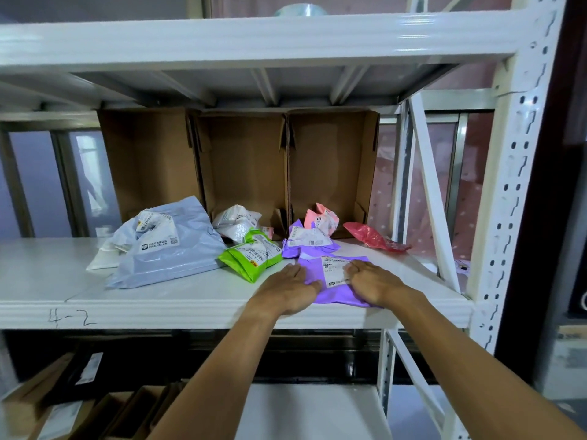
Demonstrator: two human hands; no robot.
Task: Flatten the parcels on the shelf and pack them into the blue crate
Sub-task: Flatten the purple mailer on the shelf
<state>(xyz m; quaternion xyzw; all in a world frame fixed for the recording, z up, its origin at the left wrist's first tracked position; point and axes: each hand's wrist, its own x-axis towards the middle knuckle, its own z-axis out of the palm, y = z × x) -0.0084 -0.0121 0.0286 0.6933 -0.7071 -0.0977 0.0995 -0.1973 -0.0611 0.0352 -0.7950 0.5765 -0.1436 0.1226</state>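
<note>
**Both palms flat on one purple parcel**

My left hand (289, 287) and right hand (371, 282) lie side by side, palms down and fingers straight, pressing on a purple parcel (330, 295). Neither hand grips or pinches anything. The left covers the parcel's left edge, with its heel on the bare shelf (178, 300). The right sits on the parcel's right half, its fingertips touching the white label (335, 271). The parcel lies flat at the shelf's front lip, right of the middle.

Just behind it is a second purple parcel (306, 249), crumpled, with its own label up. That makes two purple ones. To the left of my left hand lie green parcels (246, 265); they look like two, overlapping, but I cannot be sure. Further left is one big grey parcel (171, 252), puffed up and resting on a flat white sheet (101, 262).

Further back I count one white parcel (236, 220), one pink parcel (320, 220) and, off to the right, one red bag (371, 238), all wrinkled.

Three open cardboard boxes (244, 166) stand in a row against the back, mouths facing me. The white parcel sits in the mouth of the middle one, the pink in that of the right one.

The shelf's front edge bears a handwritten "4-2". One tape roll (300, 9) rests on the shelf above.
</note>
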